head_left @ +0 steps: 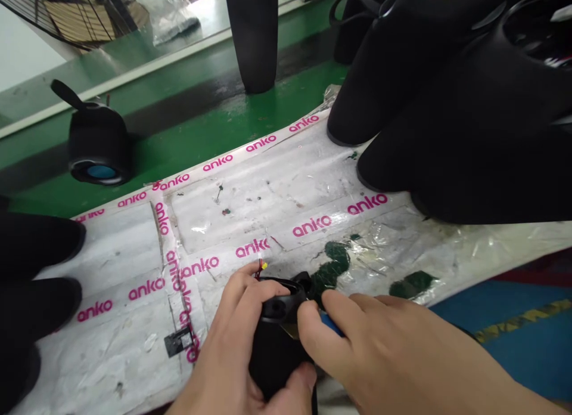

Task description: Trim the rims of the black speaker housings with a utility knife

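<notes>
My left hand (241, 331) is wrapped round a black fabric-covered body (274, 358), which looks like a small speaker housing. Its forefinger lies across the black plastic rim at the top. Thin red wires with a small yellow connector (264, 265) stick out by that rim. In my right hand (353, 337), closed against the rim's right side, is a slim blue tool (330, 324). A thin flat tip shows below the thumb, but the tool's exact kind is hidden by the fingers.
A small black speaker (99, 142) with a strap stands on the green bench (201, 129). Large black bodies (469, 123) crowd the right, and more dark rounded ones (44, 296) the left. A flat black part (179, 341) lies on the taped white sheet (250, 194).
</notes>
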Tool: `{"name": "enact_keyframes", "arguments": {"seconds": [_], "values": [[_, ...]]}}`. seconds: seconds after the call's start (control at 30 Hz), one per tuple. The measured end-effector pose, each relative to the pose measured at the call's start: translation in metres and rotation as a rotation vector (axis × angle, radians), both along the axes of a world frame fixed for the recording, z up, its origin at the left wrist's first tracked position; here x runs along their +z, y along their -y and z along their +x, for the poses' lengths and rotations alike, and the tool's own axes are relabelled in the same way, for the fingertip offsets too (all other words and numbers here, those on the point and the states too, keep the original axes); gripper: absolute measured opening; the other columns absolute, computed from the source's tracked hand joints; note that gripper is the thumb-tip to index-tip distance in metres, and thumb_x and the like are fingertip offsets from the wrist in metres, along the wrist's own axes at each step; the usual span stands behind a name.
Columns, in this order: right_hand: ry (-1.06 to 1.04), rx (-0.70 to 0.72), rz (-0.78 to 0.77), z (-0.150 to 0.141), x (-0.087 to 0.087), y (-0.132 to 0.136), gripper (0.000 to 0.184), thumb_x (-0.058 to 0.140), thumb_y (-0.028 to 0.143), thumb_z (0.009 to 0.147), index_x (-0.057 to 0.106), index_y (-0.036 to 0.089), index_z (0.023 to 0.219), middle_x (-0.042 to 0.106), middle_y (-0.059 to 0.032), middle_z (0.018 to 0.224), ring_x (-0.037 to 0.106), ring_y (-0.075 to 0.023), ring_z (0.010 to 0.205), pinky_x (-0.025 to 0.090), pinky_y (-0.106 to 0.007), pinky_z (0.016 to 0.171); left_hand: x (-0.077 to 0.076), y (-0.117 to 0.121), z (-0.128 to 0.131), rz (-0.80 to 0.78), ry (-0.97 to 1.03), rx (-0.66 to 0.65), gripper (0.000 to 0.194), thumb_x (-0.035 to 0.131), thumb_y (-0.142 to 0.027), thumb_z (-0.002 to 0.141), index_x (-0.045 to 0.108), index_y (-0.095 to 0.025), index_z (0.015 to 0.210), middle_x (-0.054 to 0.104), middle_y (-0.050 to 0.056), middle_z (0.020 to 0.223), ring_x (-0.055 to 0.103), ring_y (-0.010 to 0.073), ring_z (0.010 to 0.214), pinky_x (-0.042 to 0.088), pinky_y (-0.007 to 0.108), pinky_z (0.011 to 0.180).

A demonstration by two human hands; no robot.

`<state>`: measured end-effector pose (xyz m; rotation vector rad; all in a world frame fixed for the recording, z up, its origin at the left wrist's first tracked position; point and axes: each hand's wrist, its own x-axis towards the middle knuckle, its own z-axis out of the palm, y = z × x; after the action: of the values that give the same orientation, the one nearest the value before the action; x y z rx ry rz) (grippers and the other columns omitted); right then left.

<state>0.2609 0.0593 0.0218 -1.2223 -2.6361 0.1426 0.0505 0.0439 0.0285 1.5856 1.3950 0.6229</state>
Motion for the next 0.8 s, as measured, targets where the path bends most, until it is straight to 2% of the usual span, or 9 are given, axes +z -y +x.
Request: {"name": "enact_keyframes", "arguments": {"seconds": [0.1, 0.2, 0.27, 0.37, 0.5, 0.57, 0.67, 0.8], "values": [[-0.052, 0.044, -0.074, 0.002, -0.004, -0.002, 0.050, 0.054, 0.008, 0.056, 0.045, 0.029, 0.101, 0.057, 0.0070, 0.068, 0.052, -0.0171, 0.044, 0.030, -0.035, 0.045, 0.001, -0.003, 0.000, -0.017, 0.043, -0.002, 0.051, 0.067, -0.013, 0.075, 0.063, -0.041, 0.118, 0.061, -0.003, 0.111, 0.069, 0.0214, 0.099, 0.059, 0.036, 0.094], [-0.136, 0.076, -0.144, 0.006, -0.015, -0.001, 0.048, 0.053, 0.006, 0.066, 0.046, 0.029, 0.108, 0.060, 0.0059, 0.075, 0.055, -0.0183, 0.049, 0.031, -0.036, 0.048, 0.000, -0.003, -0.004, -0.006, 0.074, 0.005, 0.052, 0.068, -0.014, 0.077, 0.062, -0.043, 0.120, 0.062, -0.004, 0.110, 0.067, 0.0195, 0.098, 0.058, 0.029, 0.083], [-0.150, 0.060, -0.126, 0.008, -0.020, 0.001, 0.046, 0.048, 0.005, 0.074, 0.048, 0.027, 0.114, 0.061, 0.0045, 0.077, 0.057, -0.0187, 0.053, 0.032, -0.036, 0.049, -0.001, -0.003, -0.006, -0.013, 0.082, 0.000, 0.053, 0.070, -0.014, 0.077, 0.062, -0.044, 0.121, 0.062, -0.004, 0.113, 0.067, 0.0199, 0.101, 0.057, 0.027, 0.080], [-0.123, 0.047, -0.055, 0.008, -0.020, 0.003, 0.046, 0.046, 0.005, 0.076, 0.050, 0.026, 0.117, 0.063, 0.0039, 0.078, 0.058, -0.0187, 0.055, 0.033, -0.035, 0.050, -0.002, -0.003, -0.006, -0.020, 0.097, -0.013, 0.052, 0.070, -0.014, 0.078, 0.062, -0.044, 0.120, 0.062, -0.004, 0.114, 0.065, 0.0217, 0.110, 0.057, 0.028, 0.084], [-0.082, 0.041, -0.005, 0.005, -0.013, 0.005, 0.049, 0.047, 0.006, 0.068, 0.049, 0.026, 0.112, 0.061, 0.0055, 0.074, 0.057, -0.0183, 0.053, 0.034, -0.035, 0.051, -0.002, -0.003, -0.002, -0.016, 0.137, 0.021, 0.049, 0.071, -0.016, 0.080, 0.063, -0.044, 0.119, 0.061, -0.005, 0.110, 0.065, 0.0202, 0.105, 0.055, 0.030, 0.090], [-0.090, 0.026, 0.001, 0.003, -0.012, 0.006, 0.048, 0.046, 0.007, 0.065, 0.048, 0.027, 0.108, 0.060, 0.0059, 0.072, 0.054, -0.0180, 0.051, 0.033, -0.035, 0.049, -0.002, -0.004, -0.001, -0.021, 0.159, 0.033, 0.049, 0.070, -0.016, 0.080, 0.064, -0.044, 0.119, 0.061, -0.005, 0.109, 0.066, 0.0199, 0.103, 0.055, 0.029, 0.087], [-0.111, 0.013, -0.011, 0.000, -0.015, 0.005, 0.046, 0.046, 0.007, 0.065, 0.047, 0.028, 0.107, 0.059, 0.0056, 0.072, 0.052, -0.0181, 0.051, 0.032, -0.035, 0.049, -0.002, -0.004, -0.001, -0.026, 0.172, 0.032, 0.050, 0.070, -0.014, 0.079, 0.065, -0.045, 0.119, 0.061, -0.006, 0.106, 0.065, 0.0183, 0.094, 0.055, 0.029, 0.084], [-0.113, 0.016, -0.004, -0.002, -0.020, 0.007, 0.047, 0.047, 0.007, 0.064, 0.046, 0.028, 0.105, 0.058, 0.0057, 0.070, 0.051, -0.0182, 0.048, 0.031, -0.036, 0.048, -0.003, -0.004, -0.003, -0.002, 0.160, 0.031, 0.055, 0.068, -0.013, 0.076, 0.065, -0.046, 0.120, 0.061, -0.005, 0.106, 0.065, 0.0187, 0.095, 0.056, 0.030, 0.087]]}}
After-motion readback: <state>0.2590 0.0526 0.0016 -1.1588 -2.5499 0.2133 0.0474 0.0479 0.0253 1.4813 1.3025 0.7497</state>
